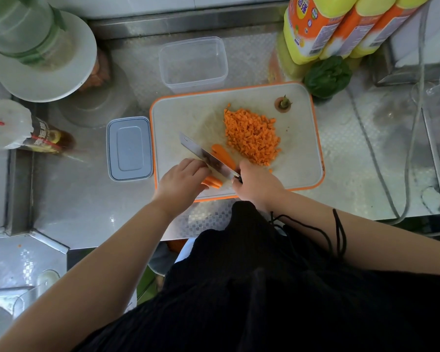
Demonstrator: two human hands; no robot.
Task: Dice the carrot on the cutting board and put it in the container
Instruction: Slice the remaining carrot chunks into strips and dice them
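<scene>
A white cutting board with an orange rim [313,138] lies on the steel counter. On it sits a heap of diced carrot [252,135] and a carrot stem end [283,104]. My left hand [181,180] holds down carrot strips [212,182] near the board's front edge. My right hand [258,185] grips the handle of a knife [203,154], whose blade lies slanted between my hands. A carrot piece [224,156] rests just beyond the blade. The clear empty container [193,63] stands behind the board.
The container's lid [129,148] lies left of the board. Yellow and orange bottles [341,26] and a green leafy vegetable [327,76] stand at the back right. A white plate stack [46,59] and a wrapped bottle [23,133] are at the left. A cable [381,174] crosses the right counter.
</scene>
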